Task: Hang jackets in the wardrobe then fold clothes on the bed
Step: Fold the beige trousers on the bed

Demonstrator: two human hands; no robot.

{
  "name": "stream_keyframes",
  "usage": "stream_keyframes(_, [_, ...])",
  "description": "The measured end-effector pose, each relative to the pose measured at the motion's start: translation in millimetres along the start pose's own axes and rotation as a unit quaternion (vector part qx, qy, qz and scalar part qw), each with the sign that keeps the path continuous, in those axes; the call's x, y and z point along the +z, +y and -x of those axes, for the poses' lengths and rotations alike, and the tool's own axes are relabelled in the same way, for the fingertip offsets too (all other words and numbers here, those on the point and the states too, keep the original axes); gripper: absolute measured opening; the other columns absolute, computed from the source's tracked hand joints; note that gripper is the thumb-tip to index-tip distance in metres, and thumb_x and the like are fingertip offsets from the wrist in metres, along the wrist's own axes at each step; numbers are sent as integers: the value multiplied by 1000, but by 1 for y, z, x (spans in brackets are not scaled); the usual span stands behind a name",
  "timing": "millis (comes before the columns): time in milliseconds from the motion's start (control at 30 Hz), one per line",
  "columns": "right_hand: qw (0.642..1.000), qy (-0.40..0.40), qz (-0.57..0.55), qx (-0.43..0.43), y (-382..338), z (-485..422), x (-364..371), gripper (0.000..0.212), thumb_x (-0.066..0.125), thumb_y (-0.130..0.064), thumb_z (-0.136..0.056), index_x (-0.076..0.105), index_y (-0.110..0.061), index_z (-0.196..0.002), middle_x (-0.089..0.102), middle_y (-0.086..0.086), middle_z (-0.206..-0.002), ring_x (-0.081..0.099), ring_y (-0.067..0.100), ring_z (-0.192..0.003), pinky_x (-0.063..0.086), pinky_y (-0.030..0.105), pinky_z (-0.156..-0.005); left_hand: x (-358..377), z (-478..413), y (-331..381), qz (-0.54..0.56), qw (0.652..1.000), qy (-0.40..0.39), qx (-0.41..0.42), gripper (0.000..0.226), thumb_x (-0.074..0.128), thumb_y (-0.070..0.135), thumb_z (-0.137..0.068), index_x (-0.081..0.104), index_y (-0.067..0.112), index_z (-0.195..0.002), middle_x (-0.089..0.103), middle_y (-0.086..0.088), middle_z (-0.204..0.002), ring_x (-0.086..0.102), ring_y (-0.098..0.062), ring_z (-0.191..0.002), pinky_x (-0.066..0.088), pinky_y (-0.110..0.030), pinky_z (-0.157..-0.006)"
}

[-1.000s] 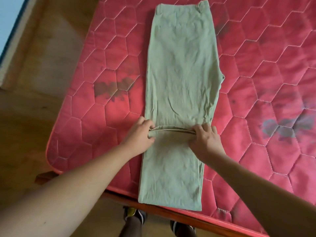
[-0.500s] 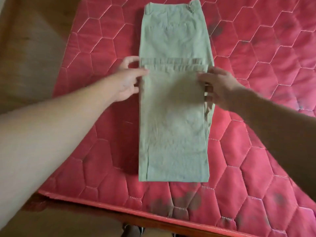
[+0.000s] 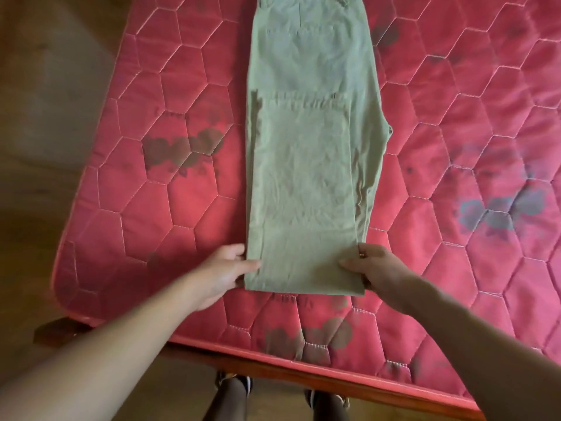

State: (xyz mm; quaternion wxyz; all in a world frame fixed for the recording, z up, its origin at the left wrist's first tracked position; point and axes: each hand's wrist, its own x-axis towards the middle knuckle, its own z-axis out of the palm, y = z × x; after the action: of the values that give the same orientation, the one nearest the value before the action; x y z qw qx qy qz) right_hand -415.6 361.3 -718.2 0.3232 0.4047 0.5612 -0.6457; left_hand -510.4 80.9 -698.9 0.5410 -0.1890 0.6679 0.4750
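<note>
Nearest, at the bottom edge, two dark shoes [image 3: 235,385] show only in part, the legs above them cut by the wooden bed frame [image 3: 273,366] that runs slantwise under the red quilted mattress [image 3: 145,226]. Both bare forearms come in from the lower corners, their elbows out of view. The left hand [image 3: 224,273] holds the near left corner of the folded green trousers [image 3: 306,177]: its thumb lies flat on top of the cloth and its fingers curl at the side edge, their tips hard to make out against the fabric. The right hand [image 3: 381,271] grips the near right corner the same way, thumb on top, fingers curled down by the edge and partly tucked out of sight. Neither hand is spread wide; each is closed on cloth. The trousers lie lengthwise down the middle of the mattress, the legs doubled back so that their hems make a cross line well up the cloth. Farther on, the seat with a pocket seam shows, and the waistband is cut off by the top of the view. Dark blotches mark the mattress to either side, and a brown floor [image 3: 45,132] lies blurred on the left.
</note>
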Motion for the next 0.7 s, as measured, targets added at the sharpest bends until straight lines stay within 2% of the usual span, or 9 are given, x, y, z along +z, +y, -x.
stream_keyframes(100, [997, 56, 5, -54, 7, -5, 12, 15, 69, -5, -92, 72, -8, -106, 78, 11, -104, 74, 31, -99, 59, 47, -89, 3, -1, -8, 26, 999, 32, 29, 27, 59, 2, -99, 64, 11, -124, 76, -7, -111, 71, -21, -107, 54, -39, -96])
stream_keyframes(167, [997, 59, 12, -50, 14, -5, 14, 13, 70, -7, -93, 72, -7, -105, 78, 10, -102, 73, 33, -100, 59, 48, -89, 6, 0, -16, 10, 999, 37, 29, 28, 59, 2, -99, 63, 11, -125, 76, -6, -110, 72, -18, -104, 56, -32, -89])
stream_keyframes(300, [991, 85, 82, -59, 21, 3, 20, 10, 68, -11, -94, 69, -13, -104, 76, 8, -98, 73, 29, -93, 61, 46, -83, 4, -5, -32, -24, 999, 40, 16, 40, 63, 4, -97, 57, 12, -135, 74, -6, -116, 70, -20, -110, 49, -44, -106])
stream_keyframes(367, [972, 136, 168, -90, 21, 13, 30, 19, 64, -15, -94, 59, -18, -112, 69, 4, -93, 68, 23, -84, 57, 38, -70, 9, -2, -34, -81, 994, 70, 15, 56, 67, 12, -93, 47, 16, -145, 69, -5, -125, 67, -17, -112, 49, -41, -105])
stream_keyframes(433, [946, 192, 226, -129, 23, 23, 38, 41, 61, -18, -95, 44, -24, -132, 64, 2, -94, 63, 20, -81, 53, 37, -66, 18, 2, -34, -158, 975, 148, 50, 59, 69, 18, -88, 44, 22, -141, 69, 1, -114, 67, -14, -97, 55, -35, -86])
stream_keyframes(500, [907, 251, 283, -187, 23, 25, 42, 57, 57, -19, -94, 34, -27, -145, 60, 4, -113, 61, 26, -98, 54, 43, -78, 27, 6, -26, -249, 919, 269, 148, 59, 67, 19, -87, 43, 23, -141, 63, 2, -108, 62, -19, -95, 52, -38, -82])
stream_keyframes(567, [832, 299, 382, -271, 16, 12, 41, 63, 61, -21, -89, 37, -22, -147, 47, 10, -137, 48, 32, -124, 51, 50, -96, 33, -4, -18, -337, 834, 339, 274, 67, 65, 21, -91, 36, 16, -151, 49, -9, -135, 49, -27, -124, 46, -40, -102])
stream_keyframes(633, [755, 297, 478, -335, -1, -13, 41, 65, 59, -33, -94, 36, -15, -151, 29, 19, -159, 26, 38, -148, 33, 53, -118, 33, -30, -6, -433, 757, 347, 345, 71, 58, 30, -96, 28, 12, -157, 25, -20, -160, 26, -36, -148, 29, -44, -120])
stream_keyframes(700, [713, 258, 554, -343, -16, -43, 41, 70, 42, -48, -102, 22, -15, -160, 4, 18, -169, -3, 34, -157, 8, 50, -127, 29, -62, 1, -521, 701, 333, 354, 72, 46, 42, -100, 21, 14, -160, 8, -22, -167, 8, -37, -155, 17, -48, -124])
